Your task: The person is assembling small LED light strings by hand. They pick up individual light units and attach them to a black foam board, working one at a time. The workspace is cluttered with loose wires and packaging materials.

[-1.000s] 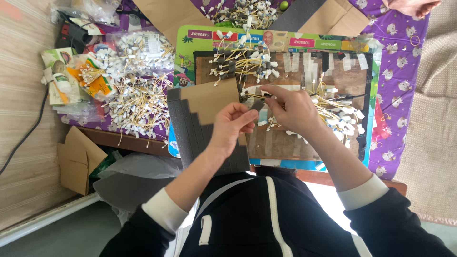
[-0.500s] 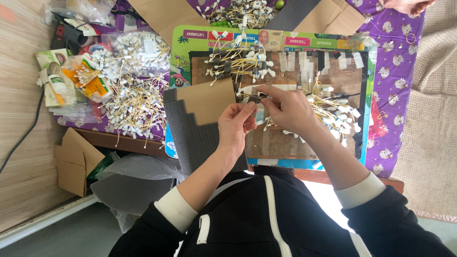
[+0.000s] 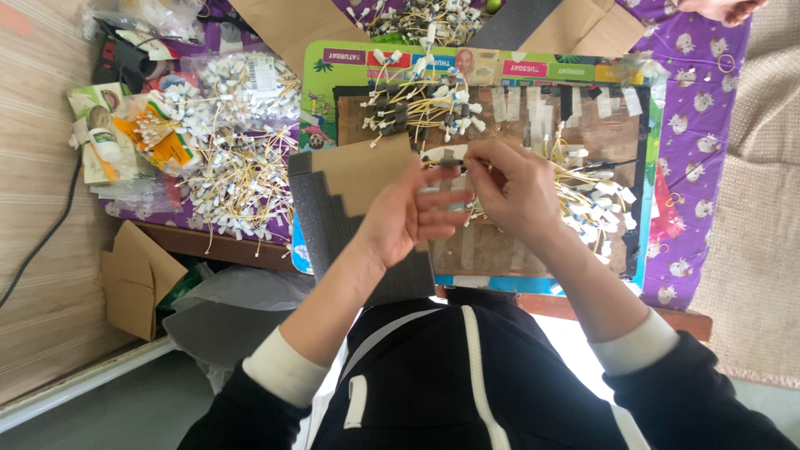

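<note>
- both hands meet above the middle of the brown work board [image 3: 492, 250]; the left hand [image 3: 408, 218] is half closed, fingers curled toward the right, and the right hand [image 3: 515, 190] is closed in a pinch.
- between the fingertips sits a small white tag piece with a dark band [image 3: 446, 158]; the right hand pinches one end, and the left fingers seem to steady the other end, but how firmly i cannot tell.
- for doing this step well, i think the pinch should be close to the dark band, so the small piece does not turn, and the wrists should be low over the board.
- just beside the right hand lies a heap of tags with yellow threads [image 3: 596, 196], partly under the fingers; it is better to lift the piece clear of it, because the threads can catch.
- above the hands, near the far edge of the board, there is another bundle with dark ends [image 3: 417, 104], well sorted; it is apart from the hands.
- strips of pale tape [image 3: 542, 112] are stuck along the top of the board.
- under the left forearm leans a stepped grey foam sheet with cardboard [image 3: 333, 204], touching the colourful mat [image 3: 321, 71] below the board.
- further left, on the purple cloth [image 3: 708, 125], a big loose pile of white tags [image 3: 237, 171] and some packets [image 3: 154, 133] lie well apart.
- at the top right corner another person's hand [image 3: 725, 8] shows, not involved.
</note>
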